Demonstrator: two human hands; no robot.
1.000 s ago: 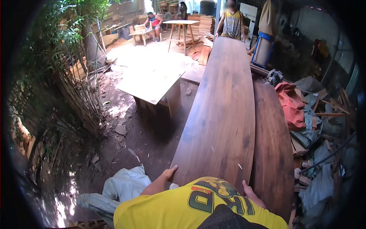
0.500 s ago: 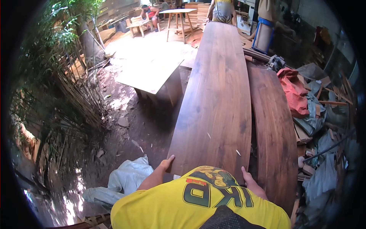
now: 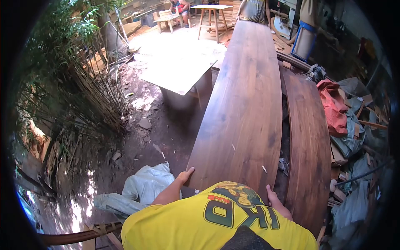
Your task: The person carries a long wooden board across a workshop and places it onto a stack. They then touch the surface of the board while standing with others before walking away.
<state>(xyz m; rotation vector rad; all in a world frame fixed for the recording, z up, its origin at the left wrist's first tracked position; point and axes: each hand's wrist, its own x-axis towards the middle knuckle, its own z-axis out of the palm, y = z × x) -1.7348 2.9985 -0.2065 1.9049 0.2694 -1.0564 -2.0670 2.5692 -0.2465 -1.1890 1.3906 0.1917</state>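
Observation:
A long dark-brown wooden tabletop stretches away in front of me. Its near left corner is in the grip of my left hand, thumb on top and fingers hidden beneath. At the near right edge my right hand holds the same tabletop, its thumb showing and the other fingers out of sight. Two small pale slivers lie on the surface. At the far end stands another person, with a hand beside the board. To the right, a second brown wooden panel lies alongside, with a narrow gap between.
A pale-topped table stands left of the tabletop. Bamboo stems and a whitish sack are on the left. A red cloth and scrap crowd the right. Farther back are a seated person and a tall table.
The view has swung so that the surroundings appear farther right. More of the gap beside the second panel shows. Both hands keep their hold on the tabletop.

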